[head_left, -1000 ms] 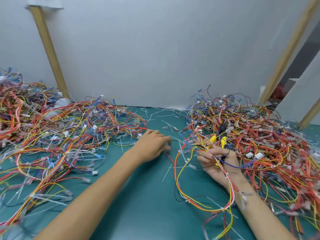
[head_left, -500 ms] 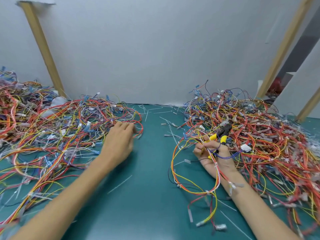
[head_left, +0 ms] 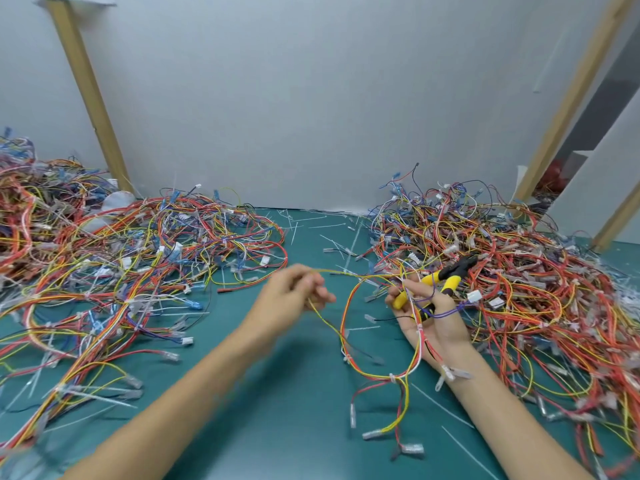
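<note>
Grey wall (head_left: 311, 98) behind, teal desk (head_left: 277, 393) in front, timber post (head_left: 90, 98) at 10 o'clock. One tangled harness pile (head_left: 138, 258) sat at 9 o'clock, a second pile (head_left: 519, 271) at 3 o'clock, with white cable-tie offcuts (head_left: 325, 225) scattered at 12 o'clock between them.

The wire harness (head_left: 393, 377) in work hung mid-frame between both hands, its loop sagging toward 6 o'clock. Couldn't tell whether its terminals touched the desk.

Left hand (head_left: 294, 294) was motion-blurred, fingers curled in and pinching a yellow lead of that harness, stretched taut toward 3 o'clock. Probably this was to pull one branch clear and expose the next tie.

Right hand (head_left: 433, 320) was palm-up, fingers wrapped round the yellow-handled side cutters (head_left: 446, 277), nose aimed at 2 o'clock. A harness branch draped over palm and wrist, and a purple lead looped round one finger. Likely the tool was parked in the palm so it could snip without being set down.

No brand, label or print was legible on the cutters or the connectors.
</note>
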The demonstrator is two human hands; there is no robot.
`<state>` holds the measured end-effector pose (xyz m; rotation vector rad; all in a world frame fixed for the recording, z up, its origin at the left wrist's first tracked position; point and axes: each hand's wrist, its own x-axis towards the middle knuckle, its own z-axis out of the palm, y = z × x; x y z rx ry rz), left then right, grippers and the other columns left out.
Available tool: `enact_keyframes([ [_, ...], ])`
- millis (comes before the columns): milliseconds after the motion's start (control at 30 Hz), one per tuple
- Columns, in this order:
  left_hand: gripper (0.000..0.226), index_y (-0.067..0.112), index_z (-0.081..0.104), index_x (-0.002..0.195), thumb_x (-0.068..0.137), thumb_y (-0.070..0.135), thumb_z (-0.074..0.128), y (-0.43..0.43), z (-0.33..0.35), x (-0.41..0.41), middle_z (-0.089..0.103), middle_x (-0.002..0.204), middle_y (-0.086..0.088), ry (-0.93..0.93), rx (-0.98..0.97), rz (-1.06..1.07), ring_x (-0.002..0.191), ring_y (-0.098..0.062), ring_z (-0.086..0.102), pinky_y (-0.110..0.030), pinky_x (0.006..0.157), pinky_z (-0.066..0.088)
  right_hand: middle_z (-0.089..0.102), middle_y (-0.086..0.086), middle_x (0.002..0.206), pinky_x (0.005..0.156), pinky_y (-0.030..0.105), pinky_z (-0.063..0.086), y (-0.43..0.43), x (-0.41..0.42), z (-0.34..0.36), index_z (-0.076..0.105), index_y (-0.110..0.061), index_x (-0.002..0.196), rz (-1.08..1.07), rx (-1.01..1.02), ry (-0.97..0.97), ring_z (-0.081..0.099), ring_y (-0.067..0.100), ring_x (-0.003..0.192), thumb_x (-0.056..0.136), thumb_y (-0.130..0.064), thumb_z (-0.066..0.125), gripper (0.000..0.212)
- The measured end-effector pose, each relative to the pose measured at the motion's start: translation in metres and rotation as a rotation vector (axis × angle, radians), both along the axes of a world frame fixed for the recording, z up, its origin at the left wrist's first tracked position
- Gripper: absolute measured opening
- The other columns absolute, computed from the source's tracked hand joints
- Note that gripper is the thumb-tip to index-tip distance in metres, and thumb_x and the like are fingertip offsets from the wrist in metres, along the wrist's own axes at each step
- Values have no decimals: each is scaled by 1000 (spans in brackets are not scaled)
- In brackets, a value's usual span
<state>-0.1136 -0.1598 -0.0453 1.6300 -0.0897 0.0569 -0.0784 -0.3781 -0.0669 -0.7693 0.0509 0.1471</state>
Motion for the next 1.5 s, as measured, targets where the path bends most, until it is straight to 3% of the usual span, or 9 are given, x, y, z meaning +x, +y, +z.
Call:
enact_keyframes([
  [167, 27, 14, 59, 89, 105, 10, 36, 35, 44, 40, 46, 69, 2, -55, -53, 99, 39, 1, 37, -11, 39, 31, 66, 0, 83, 63, 25, 56, 11, -9, 4, 54, -13, 94, 84, -86, -75, 67, 23, 76, 72, -3, 62, 25],
  [300, 28, 22, 66, 84, 99, 12, 45, 44, 79, 63, 50, 60, 5, -259, 349, 191, 43, 1, 40, -14, 43, 29, 67, 1, 87, 63, 30, 56, 17, -16, 8, 56, -13, 92, 110, -227, -175, 67, 23, 70, 73, -1, 67, 25],
  [567, 29, 25, 66, 89, 96, 47, 48, 37, 10, 21, 47, 53, 2, -230, 940, -103, 50, -12, 41, -25, 52, 34, 59, -3, 55, 52, 30, 43, 2, -7, 3, 61, -21, 81, -416, -945, -117, 53, 15, 47, 85, -28, 62, 8],
  [700, 33, 23, 67, 86, 99, 44, 44, 24, -20, 8, 49, 51, 12, -227, 896, -11, 58, -11, 49, -33, 64, 45, 66, 13, 71, 47, 28, 46, -2, -4, 3, 63, -15, 91, -353, -1168, -109, 59, 10, 46, 89, -34, 62, 19],
  [867, 22, 27, 60, 104, 100, 39, 42, 6, -31, 3, 68, 90, 6, -322, 895, 37, 90, -24, 60, -37, 75, 48, 55, 2, 80, 68, 39, 40, 0, -7, 2, 53, -15, 77, -370, -1539, -328, 55, 27, 78, 90, -35, 63, 25],
  [1000, 23, 26, 63, 95, 101, 35, 43, 9, -43, 3, 51, 57, 12, -277, 836, 42, 69, -21, 55, -35, 63, 41, 47, -4, 82, 61, 33, 30, 0, -9, 7, 48, -24, 77, -544, -1836, -340, 43, 23, 74, 87, -49, 60, 29],
  [1133, 24, 24, 63, 85, 100, 29, 45, 11, -44, 5, 51, 49, 19, -249, 730, 95, 53, -4, 45, -32, 57, 32, 54, -1, 89, 63, 30, 29, -11, -8, 18, 56, -21, 94, -815, -1705, -365, 44, 20, 75, 86, -44, 64, 25],
  [1300, 25, 26, 61, 80, 100, 28, 45, 15, -44, 7, 63, 63, 1, -230, 638, 91, 65, -18, 59, -39, 68, 49, 47, -5, 90, 68, 10, 32, 3, -26, 34, 54, -13, 104, -862, -1421, -837, 39, 5, 74, 84, -29, 59, 26],
  [1500, 27, 24, 64, 81, 101, 25, 46, 17, -46, 11, 57, 54, 4, -219, 510, 64, 51, -8, 51, -22, 56, 41, 56, -14, 84, 60, 26, 38, 39, -45, 15, 57, -32, 103, -485, -1831, -841, 53, 12, 73, 68, -42, 58, 36],
])
